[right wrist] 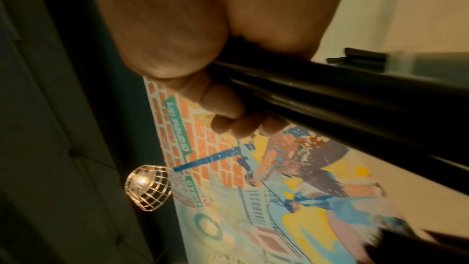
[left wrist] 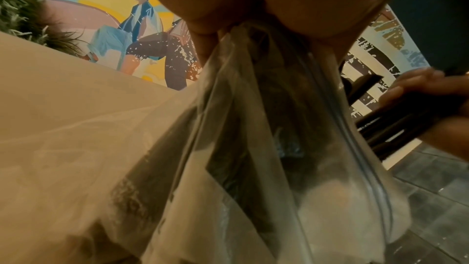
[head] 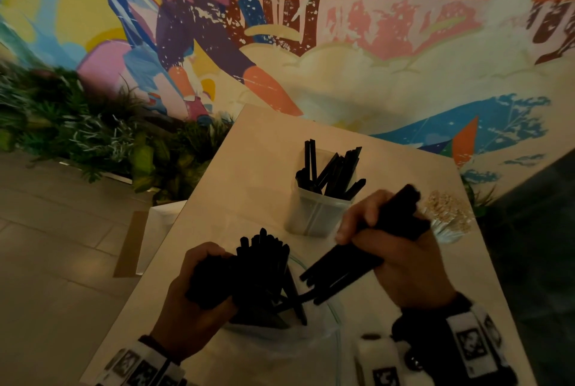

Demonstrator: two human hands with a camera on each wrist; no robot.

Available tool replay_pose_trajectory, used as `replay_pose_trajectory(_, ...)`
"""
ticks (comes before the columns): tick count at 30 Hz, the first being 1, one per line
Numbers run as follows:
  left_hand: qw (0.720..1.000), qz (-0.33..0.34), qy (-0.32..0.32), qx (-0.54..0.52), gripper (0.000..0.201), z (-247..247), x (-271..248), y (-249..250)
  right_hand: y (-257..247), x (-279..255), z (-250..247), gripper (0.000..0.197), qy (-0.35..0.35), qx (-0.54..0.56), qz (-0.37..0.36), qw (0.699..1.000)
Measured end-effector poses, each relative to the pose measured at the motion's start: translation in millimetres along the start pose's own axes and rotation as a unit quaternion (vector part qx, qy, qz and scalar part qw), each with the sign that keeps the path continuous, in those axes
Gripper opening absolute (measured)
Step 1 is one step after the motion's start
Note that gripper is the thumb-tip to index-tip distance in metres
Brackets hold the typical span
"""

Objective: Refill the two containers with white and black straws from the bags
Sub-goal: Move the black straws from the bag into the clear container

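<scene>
My left hand (head: 199, 289) grips a clear plastic bag (head: 280, 326) full of black straws (head: 261, 273) near the table's front; the bag (left wrist: 266, 148) hangs below the fingers in the left wrist view. My right hand (head: 395, 249) is curled round a bundle of black straws (head: 345, 270) held slanted just right of the bag, their lower ends at its mouth. In the right wrist view the bundle (right wrist: 342, 95) crosses under the fingers (right wrist: 228, 111). A translucent container (head: 317, 208) with black straws stands behind. A second container (head: 448, 221) with pale straws sits at the right, partly hidden by my hand.
The pale table (head: 249, 174) stands against a painted mural wall (head: 342, 43). Green plants (head: 77, 124) line the floor on the left. A dark surface (head: 535, 230) rises right of the table. A caged lamp (right wrist: 148, 186) glows in the right wrist view.
</scene>
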State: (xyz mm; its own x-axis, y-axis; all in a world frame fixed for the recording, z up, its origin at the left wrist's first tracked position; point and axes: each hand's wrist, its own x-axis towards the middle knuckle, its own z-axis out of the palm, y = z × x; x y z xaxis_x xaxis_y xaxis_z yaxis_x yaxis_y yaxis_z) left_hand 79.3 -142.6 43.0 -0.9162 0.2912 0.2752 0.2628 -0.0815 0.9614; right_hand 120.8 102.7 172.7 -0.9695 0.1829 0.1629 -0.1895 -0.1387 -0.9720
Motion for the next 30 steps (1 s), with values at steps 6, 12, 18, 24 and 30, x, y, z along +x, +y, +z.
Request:
replay_pose_trajectory(6,1.0,-0.004,0.003,-0.001,0.056,-0.8,-0.5,0.0,-45.6,41.0,-0.2,0.032,0.074,0.004,-0.214,0.974)
replay_pose_trajectory(12,1.0,-0.011,0.015,-0.018,0.058,-1.4,-2.8,-3.0,-31.1,76.6,9.1,0.032,0.12,-0.021,-0.265,0.957)
replay_pose_trajectory(18,0.999,-0.036,0.023,-0.021,0.062,-5.1,-5.9,-4.5,9.8,99.0,1.4,0.036,0.146,-0.068,-0.223,0.962)
replay_pose_trajectory(24,0.998,-0.047,0.026,-0.032,0.065,-6.8,-7.5,-6.5,7.1,111.3,-3.4,0.028,0.189,-0.068,-0.23,0.952)
replay_pose_trajectory(30,0.998,-0.044,0.024,-0.031,0.063,-7.4,-7.0,-5.1,5.6,105.0,0.6,0.025,0.205,-0.063,-0.251,0.944)
